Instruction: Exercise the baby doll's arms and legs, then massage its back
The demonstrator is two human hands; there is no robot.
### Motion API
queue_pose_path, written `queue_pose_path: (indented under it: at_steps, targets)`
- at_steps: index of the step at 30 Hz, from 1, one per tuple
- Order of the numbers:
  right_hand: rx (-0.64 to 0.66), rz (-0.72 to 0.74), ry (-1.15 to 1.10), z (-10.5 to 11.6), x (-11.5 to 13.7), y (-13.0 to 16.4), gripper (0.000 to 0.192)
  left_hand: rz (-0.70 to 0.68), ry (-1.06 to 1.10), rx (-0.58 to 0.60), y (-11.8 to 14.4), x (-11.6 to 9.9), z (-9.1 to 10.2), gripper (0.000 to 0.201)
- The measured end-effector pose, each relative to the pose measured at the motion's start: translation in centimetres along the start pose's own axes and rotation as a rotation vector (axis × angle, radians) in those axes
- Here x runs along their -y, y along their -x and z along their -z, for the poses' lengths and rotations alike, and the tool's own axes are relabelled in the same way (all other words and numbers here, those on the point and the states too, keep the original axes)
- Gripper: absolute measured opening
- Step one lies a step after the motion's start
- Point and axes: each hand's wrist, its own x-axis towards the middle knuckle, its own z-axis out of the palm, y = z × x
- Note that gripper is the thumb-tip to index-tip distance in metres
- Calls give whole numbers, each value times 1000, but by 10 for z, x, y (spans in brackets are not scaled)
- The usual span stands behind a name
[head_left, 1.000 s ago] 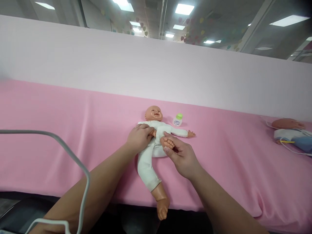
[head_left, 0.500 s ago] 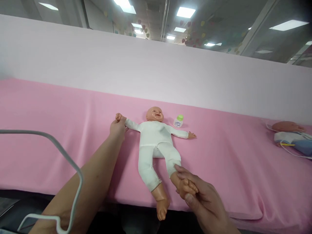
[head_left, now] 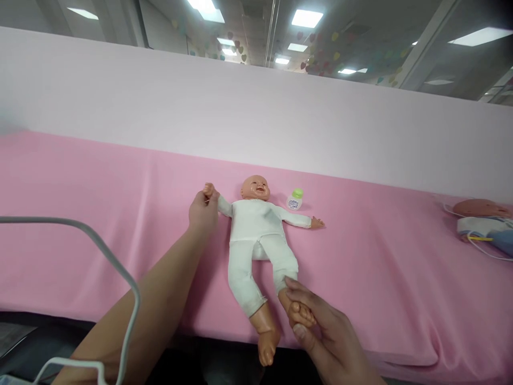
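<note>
A baby doll [head_left: 256, 227] in a white cloth suit lies on its back on the pink sheet, its head toward the wall and its feet at the front edge. My left hand [head_left: 203, 211] is closed around the doll's hand and wrist on the left side, with the small fist showing above my fingers. My right hand [head_left: 320, 326] grips the doll's foot on the right side, thumb against the sole and fingers along the ankle. The doll's other arm is stretched out on the sheet, and its other foot [head_left: 267, 345] hangs over the edge.
A small clear bottle with a green cap [head_left: 295, 199] stands beside the doll's head. At the far right lies another doll [head_left: 483, 222] in white and blue with a thin tube. A grey cable [head_left: 108, 254] crosses the left foreground. A white wall [head_left: 256, 117] runs behind.
My left hand has moved right and slightly up, bringing the doll's arm in closer and bending it. My right hand has shifted slightly left with the foot.
</note>
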Motion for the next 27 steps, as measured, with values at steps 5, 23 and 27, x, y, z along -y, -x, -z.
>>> queue_pose_path:
  at_steps: [5, 23, 27]
  targets:
    - [-62, -28, 3, 5, 5, -32, 41, -442, -377, 252, 36, -25, -15, 30]
    - [-9, -141, -64, -6, 1, -79, 40, -524, -534, 443, 50, -24, -25, 28]
    - [-7, -142, -71, 9, 13, -46, 42, -311, -366, 334, 38, -20, -20, 29]
